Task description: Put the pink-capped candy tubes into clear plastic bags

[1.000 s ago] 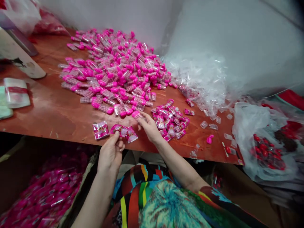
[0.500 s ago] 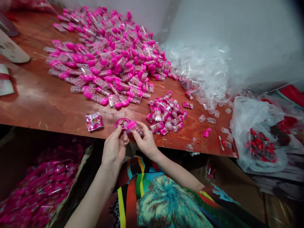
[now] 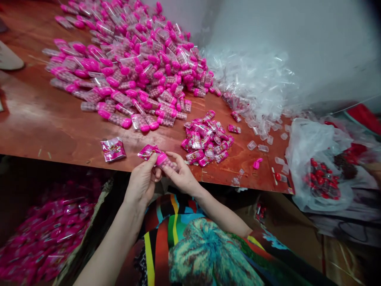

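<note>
My left hand (image 3: 143, 178) pinches a shiny pink printed wrapper (image 3: 148, 151) at the table's front edge. In my right hand (image 3: 182, 174) is a clear tube with a pink cap (image 3: 164, 160), filled with small pale pink beads. The capped end touches the wrapper's near end, beside my left fingertips. A flat pink packet (image 3: 113, 149) lies to the left of my hands. Just to the right sits a small pile of filled pink wrappers (image 3: 208, 139). Behind my hands spreads a large heap of pink-capped tubes (image 3: 133, 67).
Clear plastic tubes (image 3: 256, 91) are heaped against the wall. A loose pink cap (image 3: 257, 163) lies near the front edge. At the right stands a white bag (image 3: 303, 139) with red-capped pieces. Below left, a box holds pink packets (image 3: 59, 234).
The view has shifted slightly, so the table's contents sit lower left or higher in the picture. The capped tube has come closer to the wrapper and my left fingers.
</note>
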`<state>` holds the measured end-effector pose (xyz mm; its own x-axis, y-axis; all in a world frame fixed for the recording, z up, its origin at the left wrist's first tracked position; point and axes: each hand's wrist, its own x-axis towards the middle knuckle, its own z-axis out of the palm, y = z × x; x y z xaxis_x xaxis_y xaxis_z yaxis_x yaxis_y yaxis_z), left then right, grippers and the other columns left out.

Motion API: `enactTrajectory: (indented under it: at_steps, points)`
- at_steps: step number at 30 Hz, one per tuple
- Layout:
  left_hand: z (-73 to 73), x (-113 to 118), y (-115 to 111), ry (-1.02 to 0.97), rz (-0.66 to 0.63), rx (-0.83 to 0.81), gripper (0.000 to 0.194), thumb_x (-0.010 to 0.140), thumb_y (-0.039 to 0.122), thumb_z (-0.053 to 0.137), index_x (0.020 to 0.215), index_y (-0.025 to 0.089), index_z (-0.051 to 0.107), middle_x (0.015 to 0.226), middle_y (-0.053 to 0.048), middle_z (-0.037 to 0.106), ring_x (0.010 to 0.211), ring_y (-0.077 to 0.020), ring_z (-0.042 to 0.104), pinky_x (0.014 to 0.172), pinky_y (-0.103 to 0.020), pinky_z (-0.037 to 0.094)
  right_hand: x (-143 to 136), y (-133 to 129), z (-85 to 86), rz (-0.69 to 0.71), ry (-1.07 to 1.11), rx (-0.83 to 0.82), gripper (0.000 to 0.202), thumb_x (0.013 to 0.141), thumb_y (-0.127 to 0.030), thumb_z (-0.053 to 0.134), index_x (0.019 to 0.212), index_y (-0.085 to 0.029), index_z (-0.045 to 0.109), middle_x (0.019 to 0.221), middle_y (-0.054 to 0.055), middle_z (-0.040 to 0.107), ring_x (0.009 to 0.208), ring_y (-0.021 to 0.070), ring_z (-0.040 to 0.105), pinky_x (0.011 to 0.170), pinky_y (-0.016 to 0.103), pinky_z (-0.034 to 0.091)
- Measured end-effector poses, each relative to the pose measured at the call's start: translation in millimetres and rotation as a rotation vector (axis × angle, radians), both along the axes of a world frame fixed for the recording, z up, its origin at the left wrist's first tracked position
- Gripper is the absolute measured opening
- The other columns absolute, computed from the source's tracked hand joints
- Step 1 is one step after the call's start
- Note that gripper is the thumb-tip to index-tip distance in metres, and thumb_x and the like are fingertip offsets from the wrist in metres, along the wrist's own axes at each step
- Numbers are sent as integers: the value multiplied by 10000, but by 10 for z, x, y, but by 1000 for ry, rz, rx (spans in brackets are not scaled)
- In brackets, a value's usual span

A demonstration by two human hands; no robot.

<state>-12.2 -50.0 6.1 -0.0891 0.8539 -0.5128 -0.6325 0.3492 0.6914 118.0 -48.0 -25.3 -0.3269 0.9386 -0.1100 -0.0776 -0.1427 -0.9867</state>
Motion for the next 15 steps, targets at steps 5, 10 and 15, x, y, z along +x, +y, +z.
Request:
enactTrajectory:
  at_steps: [5, 10, 15]
  points:
    - [-58, 17, -26, -76, -94, -28, 364, 705, 405, 846, 656, 131, 610, 434, 45, 471, 420, -55, 380, 434, -192, 270, 70, -59, 109, 39, -512, 271, 577, 940, -323, 556, 1483, -248, 376, 1139, 85, 670, 775, 191, 656, 769, 357, 537]
    - [-68, 31, -70, -123, -142, -25, 335, 743, 412, 816, 676, 143, 628, 420, 49, 442, 426, -66, 357, 456, -198, 294, 18, -74, 117, 19, -183, 120, 510, 956, -353, 545, 1436, -254, 404, 892, 20, 624, 719, 155, 607, 715, 309, 532]
    - [-56, -76, -72, -77, -204, -10, 295, 732, 386, 804, 646, 151, 650, 444, 34, 452, 444, -78, 363, 455, -203, 284, 25, -35, 112, 170, 186, -261, 585, 918, -493, 610, 1415, -271, 394, 682, -70, 393, 489, 78, 316, 411, 177, 258]
